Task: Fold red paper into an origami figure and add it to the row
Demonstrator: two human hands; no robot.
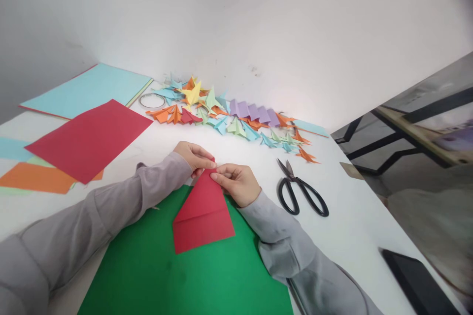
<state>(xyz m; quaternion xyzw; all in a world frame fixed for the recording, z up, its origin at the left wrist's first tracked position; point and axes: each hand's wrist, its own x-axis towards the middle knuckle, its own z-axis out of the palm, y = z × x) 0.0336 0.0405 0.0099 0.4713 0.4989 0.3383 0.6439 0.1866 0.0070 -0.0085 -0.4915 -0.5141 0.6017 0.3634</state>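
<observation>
A partly folded sheet of red paper [203, 211] lies over a green sheet [177, 280], its narrow tip pointing away from me. My left hand [192, 157] pinches that tip from the left. From the right, my right hand [238, 182] grips the paper just below the tip, thumb on top. The two hands almost touch there. The paper's wide end, with a crease across it, rests toward me on the green sheet. The fingers partly hide the tip's exact shape.
Black-handled scissors [295, 187] lie open on the right. Several folded paper shapes [218, 108] line the wall, beside a roll of tape [152, 101]. A red sheet [90, 140], orange strips [37, 177] and blue sheets [92, 88] lie left. A dark phone-like device [417, 280] is at lower right.
</observation>
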